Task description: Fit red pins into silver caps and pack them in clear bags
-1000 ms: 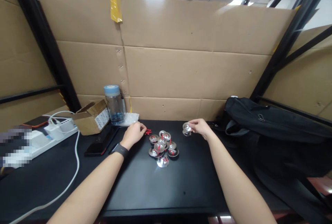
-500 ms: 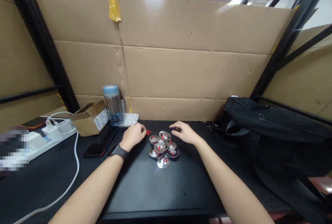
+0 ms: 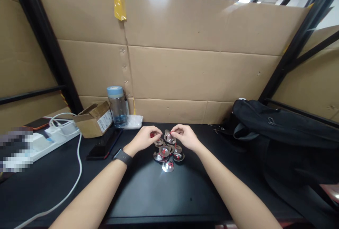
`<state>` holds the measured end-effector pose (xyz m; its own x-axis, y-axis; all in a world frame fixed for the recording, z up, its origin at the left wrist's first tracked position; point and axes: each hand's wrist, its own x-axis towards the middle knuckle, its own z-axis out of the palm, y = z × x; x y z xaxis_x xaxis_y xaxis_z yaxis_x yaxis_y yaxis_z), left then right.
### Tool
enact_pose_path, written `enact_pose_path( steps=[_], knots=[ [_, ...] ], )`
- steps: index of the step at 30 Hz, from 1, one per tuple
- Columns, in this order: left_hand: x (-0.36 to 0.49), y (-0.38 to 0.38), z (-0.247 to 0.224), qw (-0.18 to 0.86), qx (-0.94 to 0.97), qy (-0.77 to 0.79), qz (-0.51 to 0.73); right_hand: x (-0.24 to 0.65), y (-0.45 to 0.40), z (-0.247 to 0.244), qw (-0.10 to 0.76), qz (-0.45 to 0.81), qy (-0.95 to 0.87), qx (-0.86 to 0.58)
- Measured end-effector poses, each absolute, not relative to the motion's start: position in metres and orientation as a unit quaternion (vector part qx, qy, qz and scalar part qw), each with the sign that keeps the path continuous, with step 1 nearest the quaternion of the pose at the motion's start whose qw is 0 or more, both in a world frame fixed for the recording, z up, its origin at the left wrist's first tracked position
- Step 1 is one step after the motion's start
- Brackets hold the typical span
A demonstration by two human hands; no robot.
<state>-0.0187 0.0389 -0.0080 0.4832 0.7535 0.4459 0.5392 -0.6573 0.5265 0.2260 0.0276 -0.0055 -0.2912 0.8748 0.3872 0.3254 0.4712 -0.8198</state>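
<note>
Several small metal finger cymbals (image 3: pixel 164 150) with red cords lie in an overlapping pile on the black tabletop (image 3: pixel 148 193). My right hand (image 3: pixel 185 136) pinches the red cord of one finger cymbal (image 3: pixel 170 138) at the back of the pile. That cymbal is tilted. Over the back left of the pile, my left hand (image 3: pixel 145 138) curves with its thumb and fingertips slightly apart, close to another cymbal (image 3: pixel 159 142). A knot of red cord (image 3: pixel 153 135) shows in the gap between thumb and fingers. A dark watch (image 3: pixel 123 156) is on the left wrist.
To the left are a small cardboard box (image 3: pixel 92 120), a blue-lidded bottle (image 3: pixel 117 106), a dark phone (image 3: pixel 104 146) and a power strip (image 3: pixel 60 131) with a white cable. A black bag (image 3: pixel 278 130) lies at the right. Cardboard panels (image 3: pixel 185 77) stand behind the table.
My right hand has come left and down onto a back cymbal and closed on its cord. My left hand has moved right, over the pile's edge. The view has shifted slightly.
</note>
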Motion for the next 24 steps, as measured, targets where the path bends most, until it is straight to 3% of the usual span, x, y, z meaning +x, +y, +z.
enact_pose_path(
  steps=[8,14,20,24],
  knots=[
    [0.005,0.022,-0.007,0.226,0.802,0.338,0.437,0.212,0.019,-0.008,0.505,0.41,-0.664,-0.367],
    [0.008,0.016,-0.003,0.167,0.824,0.326,0.432,0.207,0.009,-0.004,0.479,0.475,-0.669,-0.313],
    [0.001,0.026,-0.004,0.104,0.835,0.358,0.406,0.215,0.018,-0.008,0.448,0.391,-0.719,-0.359],
    [-0.024,0.045,-0.012,0.051,0.821,0.452,0.345,0.248,0.033,-0.004,0.384,0.193,-0.769,-0.472]
  ],
)
